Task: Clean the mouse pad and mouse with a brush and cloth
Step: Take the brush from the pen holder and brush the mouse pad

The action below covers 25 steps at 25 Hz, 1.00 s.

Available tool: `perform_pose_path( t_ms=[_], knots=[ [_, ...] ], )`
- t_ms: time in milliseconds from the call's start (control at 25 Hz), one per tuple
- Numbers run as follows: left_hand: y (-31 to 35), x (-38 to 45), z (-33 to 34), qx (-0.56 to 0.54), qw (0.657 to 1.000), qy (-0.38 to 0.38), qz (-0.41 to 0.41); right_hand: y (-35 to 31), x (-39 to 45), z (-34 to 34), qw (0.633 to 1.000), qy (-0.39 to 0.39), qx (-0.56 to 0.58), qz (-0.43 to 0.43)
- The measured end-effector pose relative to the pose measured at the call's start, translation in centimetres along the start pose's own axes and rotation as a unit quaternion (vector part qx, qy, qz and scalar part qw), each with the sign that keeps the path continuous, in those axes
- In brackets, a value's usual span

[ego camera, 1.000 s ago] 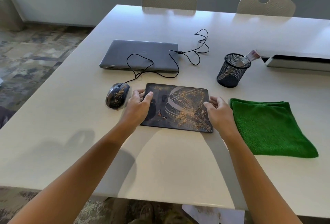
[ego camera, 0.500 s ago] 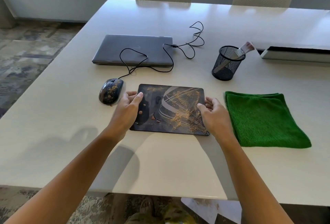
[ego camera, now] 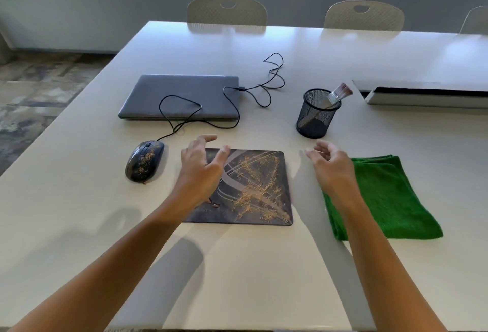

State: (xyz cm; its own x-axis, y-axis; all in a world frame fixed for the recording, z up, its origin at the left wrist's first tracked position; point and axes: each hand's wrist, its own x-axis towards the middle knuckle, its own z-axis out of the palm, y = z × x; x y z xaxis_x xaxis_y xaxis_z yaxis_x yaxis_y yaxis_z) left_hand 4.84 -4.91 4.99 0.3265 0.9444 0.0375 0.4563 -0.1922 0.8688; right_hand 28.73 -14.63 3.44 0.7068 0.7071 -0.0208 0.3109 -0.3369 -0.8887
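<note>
A dark patterned mouse pad (ego camera: 253, 186), strewn with tan crumbs, lies flat on the white table (ego camera: 237, 265). To its left sits a black wired mouse (ego camera: 144, 163) that also carries crumbs. A folded green cloth (ego camera: 388, 197) lies to the pad's right. A brush (ego camera: 339, 93) stands bristles-up in a black mesh cup (ego camera: 315, 115) behind the cloth. My left hand (ego camera: 202, 165) hovers over the pad's left part, fingers loose, holding nothing. My right hand (ego camera: 332, 163) is raised between pad and cloth, fingers relaxed and empty.
A closed grey laptop (ego camera: 182, 96) lies behind the pad, and the mouse's black cable (ego camera: 272, 80) loops across it. A white box-like unit (ego camera: 427, 96) sits at the right rear. Chairs (ego camera: 227, 11) stand at the table's far edge.
Both hands have let go of the pad's side edges and lifted off it. The right hand has moved away to the right. The camera has tilted up.
</note>
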Motion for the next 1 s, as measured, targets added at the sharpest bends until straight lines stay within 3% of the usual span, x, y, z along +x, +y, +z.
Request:
perform_pose_path(
  t_ms=[280, 480, 720, 1000],
  knots=[
    [6.1, 4.8, 7.6, 0.01, 0.989, -0.098, 0.114, -1.4, 8.2, -3.9, 0.996, 0.089, -0.007, -0.018],
    [8.5, 8.2, 12.4, 0.078, 0.975, -0.12, 0.171, -2.0, 12.3, -3.5, 0.991, 0.118, -0.053, -0.038],
    [8.1, 10.7, 14.4, 0.175, 0.952, -0.16, 0.196, -3.2, 13.8, -2.4, 0.972, 0.19, -0.095, -0.103],
    [7.5, 11.1, 14.6, 0.192, 0.946, -0.156, 0.209, -4.7, 14.8, -0.9, 0.941, 0.232, -0.227, -0.097]
  ],
)
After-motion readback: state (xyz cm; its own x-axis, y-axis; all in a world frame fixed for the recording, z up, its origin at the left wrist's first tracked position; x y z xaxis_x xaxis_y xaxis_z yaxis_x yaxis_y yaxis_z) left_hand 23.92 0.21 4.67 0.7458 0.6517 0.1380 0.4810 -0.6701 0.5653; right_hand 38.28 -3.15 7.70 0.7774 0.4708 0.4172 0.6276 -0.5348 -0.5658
